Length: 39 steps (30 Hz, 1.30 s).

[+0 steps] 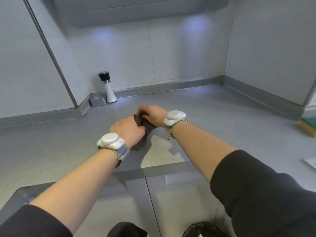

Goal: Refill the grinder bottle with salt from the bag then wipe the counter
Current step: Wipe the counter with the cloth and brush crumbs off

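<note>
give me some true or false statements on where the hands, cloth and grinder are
1. The left hand and the right hand both hold the dark cloth on the counter. True.
2. The grinder bottle lies on its side. False: it stands upright by the back wall.
3. The grinder bottle has its black cap on. True.
4. The metal tray sits between the hands and the grinder bottle. False: it sits beside the bottle, in the back corner.
5. One hand touches the grinder bottle. False: both hands are well in front of it, apart from it.
</note>
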Tool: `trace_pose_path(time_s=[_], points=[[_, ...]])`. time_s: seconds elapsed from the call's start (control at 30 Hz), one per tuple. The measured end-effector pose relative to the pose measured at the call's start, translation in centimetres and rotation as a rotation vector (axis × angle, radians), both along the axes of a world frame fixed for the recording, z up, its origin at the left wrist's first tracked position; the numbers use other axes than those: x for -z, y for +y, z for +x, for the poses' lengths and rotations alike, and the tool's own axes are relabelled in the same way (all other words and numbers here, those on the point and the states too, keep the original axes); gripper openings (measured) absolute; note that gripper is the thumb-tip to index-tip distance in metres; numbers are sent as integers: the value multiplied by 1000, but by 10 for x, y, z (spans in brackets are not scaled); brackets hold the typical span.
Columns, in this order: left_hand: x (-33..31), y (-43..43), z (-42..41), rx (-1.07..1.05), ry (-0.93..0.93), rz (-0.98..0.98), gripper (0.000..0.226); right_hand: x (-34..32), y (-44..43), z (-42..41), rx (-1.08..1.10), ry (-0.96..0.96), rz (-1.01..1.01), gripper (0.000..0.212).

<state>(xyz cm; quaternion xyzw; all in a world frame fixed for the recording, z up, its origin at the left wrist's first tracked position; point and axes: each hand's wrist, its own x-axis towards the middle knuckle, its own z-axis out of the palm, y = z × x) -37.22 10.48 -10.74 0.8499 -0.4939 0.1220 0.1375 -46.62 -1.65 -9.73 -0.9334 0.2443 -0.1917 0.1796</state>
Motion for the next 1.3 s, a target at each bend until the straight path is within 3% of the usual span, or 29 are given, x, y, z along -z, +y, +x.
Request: trace_pose_path(time_s=[0.13, 0.27, 0.4, 0.67, 1.17, 1.3], points=[[-2, -18, 56, -26, -26, 98, 39, -6, -14, 59, -64, 89, -16, 26], [19, -15, 89, -16, 131, 260, 50, 15, -14, 94, -113, 242, -2, 31], [37, -13, 86, 23, 234, 194, 49, 25, -18, 97, -87, 263, 45, 35], [37, -12, 26, 107, 261, 234, 50, 16, -14, 34, -33, 322, 100, 36], [39, 15, -141, 371, 256, 270, 46, 9, 30, -162, 176, 346, 106, 28], [31, 26, -163, 562, 432, 247, 25, 5, 46, -205, 227, 402, 107, 26]])
